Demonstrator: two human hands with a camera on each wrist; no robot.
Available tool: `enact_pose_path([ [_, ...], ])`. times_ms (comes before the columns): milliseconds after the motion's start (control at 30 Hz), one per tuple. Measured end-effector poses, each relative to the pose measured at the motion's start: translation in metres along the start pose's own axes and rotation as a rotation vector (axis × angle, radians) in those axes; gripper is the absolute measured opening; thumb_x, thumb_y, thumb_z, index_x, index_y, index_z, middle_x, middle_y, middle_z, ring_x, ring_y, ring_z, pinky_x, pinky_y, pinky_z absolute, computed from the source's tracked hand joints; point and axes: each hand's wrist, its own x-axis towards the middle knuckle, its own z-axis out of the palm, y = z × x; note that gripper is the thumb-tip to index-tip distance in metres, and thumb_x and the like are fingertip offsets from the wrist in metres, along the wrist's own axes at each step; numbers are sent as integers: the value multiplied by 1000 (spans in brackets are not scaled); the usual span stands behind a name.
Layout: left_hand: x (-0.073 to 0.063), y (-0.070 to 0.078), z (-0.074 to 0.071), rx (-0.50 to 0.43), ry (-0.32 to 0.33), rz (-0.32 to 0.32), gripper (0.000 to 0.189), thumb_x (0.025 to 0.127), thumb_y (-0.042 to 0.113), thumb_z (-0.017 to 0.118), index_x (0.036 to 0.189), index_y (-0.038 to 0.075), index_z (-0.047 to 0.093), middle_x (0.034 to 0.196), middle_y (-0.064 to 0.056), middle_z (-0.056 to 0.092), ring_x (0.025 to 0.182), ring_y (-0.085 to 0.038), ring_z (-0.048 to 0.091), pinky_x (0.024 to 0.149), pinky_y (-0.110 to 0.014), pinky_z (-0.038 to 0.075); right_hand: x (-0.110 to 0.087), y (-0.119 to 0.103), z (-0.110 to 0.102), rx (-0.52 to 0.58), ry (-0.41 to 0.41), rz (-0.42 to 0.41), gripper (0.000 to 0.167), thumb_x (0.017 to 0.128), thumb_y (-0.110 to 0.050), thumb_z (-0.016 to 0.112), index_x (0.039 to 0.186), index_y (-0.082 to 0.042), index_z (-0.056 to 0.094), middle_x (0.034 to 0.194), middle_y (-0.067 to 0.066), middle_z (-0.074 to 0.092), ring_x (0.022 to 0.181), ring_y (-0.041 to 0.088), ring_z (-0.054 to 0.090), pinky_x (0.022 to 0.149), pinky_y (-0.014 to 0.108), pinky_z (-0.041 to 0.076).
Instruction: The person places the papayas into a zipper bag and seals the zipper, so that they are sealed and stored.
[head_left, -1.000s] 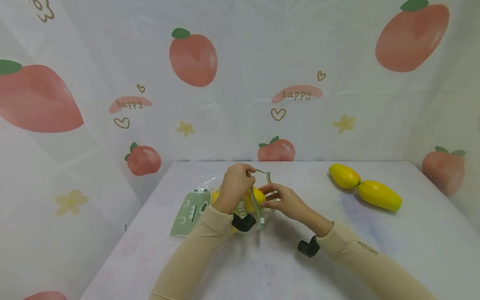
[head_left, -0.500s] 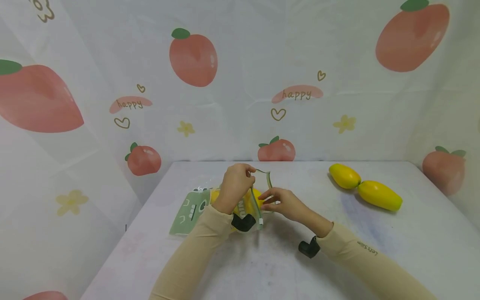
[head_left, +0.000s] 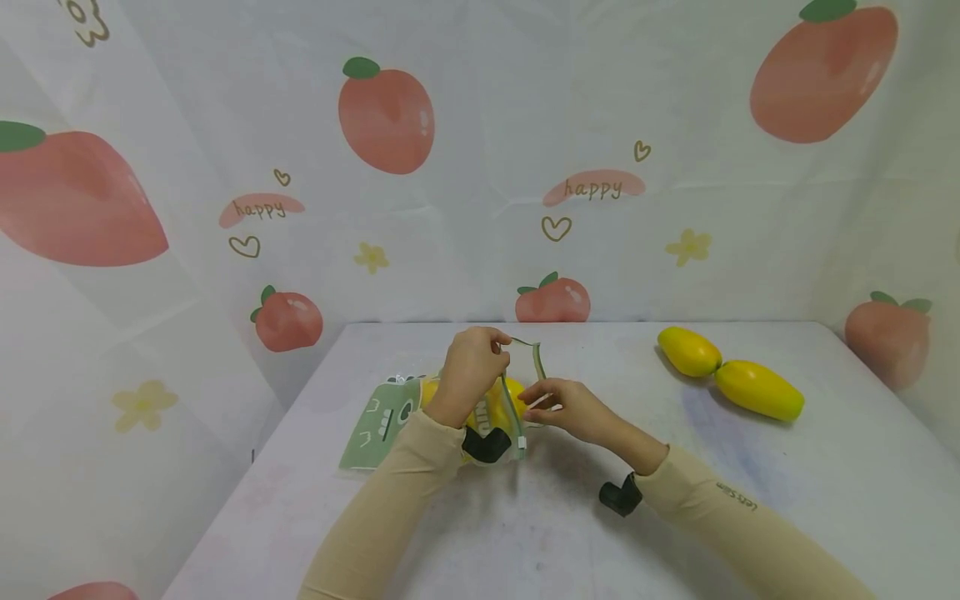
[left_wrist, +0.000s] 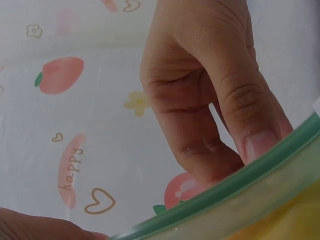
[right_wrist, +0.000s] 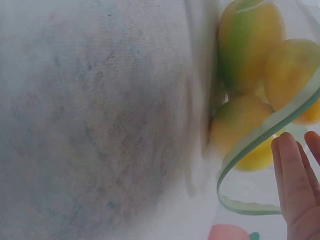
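A clear zip bag with a green cartoon face lies on the table, its green-edged mouth spread toward the right. Several yellow fruits, tinged with green, are inside it. My left hand pinches the top edge of the mouth from above. Right at the opening is my right hand, fingers extended toward the nearest yellow fruit and holding nothing. In the left wrist view the right hand's fingertips pass behind the green rim. The left forearm hides part of the bag.
Two long yellow fruits with green ends lie end to end at the back right of the white table. A white curtain with printed fruit hangs behind the table. Both wrists carry small black camera mounts.
My right hand has drawn slightly down and back at the bag's mouth, and the fruit there sits a bit farther in. The left hand has stayed in place.
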Motion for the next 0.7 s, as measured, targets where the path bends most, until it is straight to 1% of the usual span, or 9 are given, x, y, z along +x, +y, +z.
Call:
enact_pose_path([
  [167,0,0,0,-1,-5,-5,27,85,1,60,106,7,75,77,-3,61,49,-10,40,46,-20,33,-1,2,-1,2,-1,-8,28,88,-18,70,113,-4,67,114,11,67,101,25,67,85,36,55],
  [333,0,0,0,-12,-13,-20,26,85,2,60,106,7,74,79,-3,61,51,-11,41,47,-20,35,-5,4,-7,-23,25,-12,31,89,-19,68,116,-4,66,115,13,67,102,26,66,85,36,55],
  [533,2,0,2,-18,-21,-50,26,86,3,61,108,8,74,81,-3,61,56,-14,46,49,-21,39,-12,5,-23,-32,77,-4,36,90,-23,67,122,-5,63,118,15,65,105,29,65,87,40,55],
  [700,2,-1,2,-27,-21,-49,26,86,3,61,108,8,74,84,-4,62,60,-15,48,51,-20,40,-21,6,-43,-25,130,-5,40,91,-25,67,126,-7,60,122,15,63,109,30,64,89,42,54],
])
